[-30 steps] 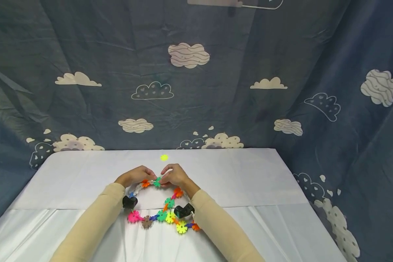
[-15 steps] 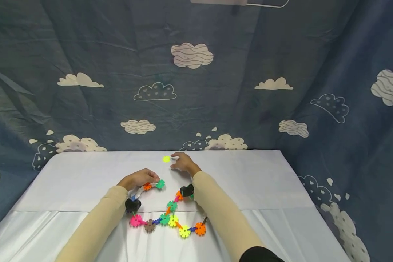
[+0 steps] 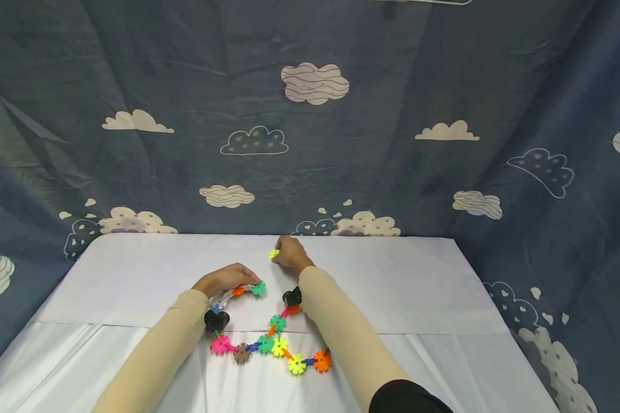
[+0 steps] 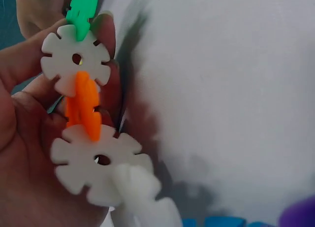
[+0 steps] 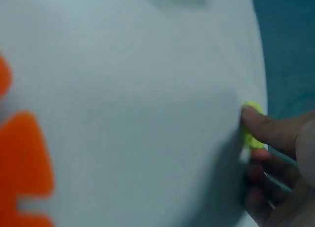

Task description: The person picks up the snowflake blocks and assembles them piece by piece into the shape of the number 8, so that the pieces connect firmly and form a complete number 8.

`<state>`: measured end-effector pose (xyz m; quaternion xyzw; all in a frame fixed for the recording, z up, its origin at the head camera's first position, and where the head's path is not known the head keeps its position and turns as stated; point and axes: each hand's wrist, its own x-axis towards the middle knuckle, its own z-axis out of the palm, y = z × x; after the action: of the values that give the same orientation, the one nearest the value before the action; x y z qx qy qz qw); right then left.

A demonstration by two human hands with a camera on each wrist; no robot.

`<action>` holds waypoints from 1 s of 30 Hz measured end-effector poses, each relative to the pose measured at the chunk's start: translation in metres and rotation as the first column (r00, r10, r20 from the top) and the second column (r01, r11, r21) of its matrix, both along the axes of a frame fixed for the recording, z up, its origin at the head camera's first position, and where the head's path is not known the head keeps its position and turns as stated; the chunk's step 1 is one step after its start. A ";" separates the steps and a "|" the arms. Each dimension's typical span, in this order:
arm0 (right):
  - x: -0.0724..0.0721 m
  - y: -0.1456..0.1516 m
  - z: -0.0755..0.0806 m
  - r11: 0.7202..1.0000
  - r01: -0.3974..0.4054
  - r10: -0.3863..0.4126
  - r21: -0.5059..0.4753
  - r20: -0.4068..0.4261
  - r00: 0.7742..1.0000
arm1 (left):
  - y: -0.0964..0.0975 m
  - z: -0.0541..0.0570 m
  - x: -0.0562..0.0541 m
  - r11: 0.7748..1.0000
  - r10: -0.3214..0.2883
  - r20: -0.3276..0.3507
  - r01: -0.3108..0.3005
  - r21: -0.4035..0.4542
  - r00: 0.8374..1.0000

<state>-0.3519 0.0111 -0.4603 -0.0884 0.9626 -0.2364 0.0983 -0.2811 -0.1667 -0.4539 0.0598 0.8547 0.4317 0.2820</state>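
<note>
My left hand (image 3: pixel 227 278) grips the end of a chain of slotted flower-shaped plastic discs near a green disc (image 3: pixel 259 288). In the left wrist view, a white disc (image 4: pixel 51 54) and an orange disc (image 4: pixel 89 109) lie along the fingers, with the green disc (image 4: pixel 83 8) past the fingertips. At the table's far edge, my right hand (image 3: pixel 293 252) pinches a yellow disc (image 3: pixel 273 253) between thumb and fingers. The right wrist view shows this yellow disc (image 5: pixel 253 140) at the thumb tip.
The chain curves back toward me through a pink disc (image 3: pixel 220 345), a brown disc (image 3: pixel 241 354) and several others, to an orange disc (image 3: pixel 322 361) near the right forearm. The white-covered table (image 3: pixel 392 287) ends at a dark cloud-print curtain (image 3: pixel 372 155).
My right hand has left the chain's green disc, reached to the far edge and taken hold of the yellow disc. The left hand keeps its grip on the chain.
</note>
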 end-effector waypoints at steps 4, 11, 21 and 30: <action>0.012 0.010 0.007 0.978 0.029 -0.011 -0.209 0.086 0.996 | 0.001 -0.001 0.001 1.000 0.011 -0.017 -0.011 -0.012 1.000; 0.064 0.027 0.029 0.906 -0.013 0.057 -0.424 0.092 0.994 | 0.005 0.003 0.001 1.000 0.011 -0.046 -0.011 -0.005 0.999; 0.114 0.026 0.021 0.913 -0.106 0.073 -0.394 -0.098 0.992 | 0.002 0.002 0.002 1.000 0.015 -0.035 -0.016 -0.018 0.999; 0.118 0.018 0.009 0.945 -0.051 0.025 -0.323 -0.084 0.996 | -0.001 0.001 0.003 0.996 -0.023 -0.019 0.025 0.086 1.000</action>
<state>-0.2340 0.0287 -0.4509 -0.1310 0.9119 -0.3858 0.0487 -0.2778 -0.1674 -0.4533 0.0859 0.8371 0.4642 0.2765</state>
